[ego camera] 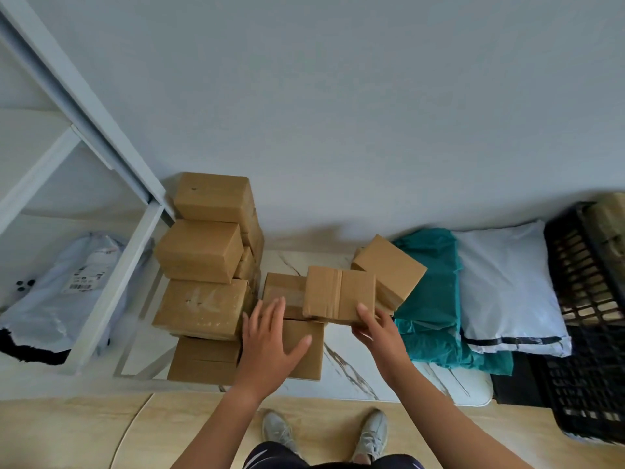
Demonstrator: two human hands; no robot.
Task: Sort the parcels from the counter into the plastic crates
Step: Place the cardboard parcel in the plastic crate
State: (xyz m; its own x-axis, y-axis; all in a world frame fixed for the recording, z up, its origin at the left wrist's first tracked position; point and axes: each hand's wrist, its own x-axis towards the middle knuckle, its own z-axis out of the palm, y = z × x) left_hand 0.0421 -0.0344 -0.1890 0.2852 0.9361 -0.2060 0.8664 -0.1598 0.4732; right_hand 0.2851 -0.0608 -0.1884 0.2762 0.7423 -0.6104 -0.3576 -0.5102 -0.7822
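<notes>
Right hand (378, 336) grips one taped box (338, 294); left hand (267, 336), fingers spread, hovers over a second box (306, 350). At three o'clock: one teal mailer (429, 289), one white mailer (507, 286), two black crates (571, 275).

Right hand (375, 328) grips taped brown box (338, 294) above counter (351, 363); left hand (270, 336) open beside it.

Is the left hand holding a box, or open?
Open: the left hand has its fingers spread straight over a flat box, gripping nothing. Only the right hand grips a taped box.
</notes>
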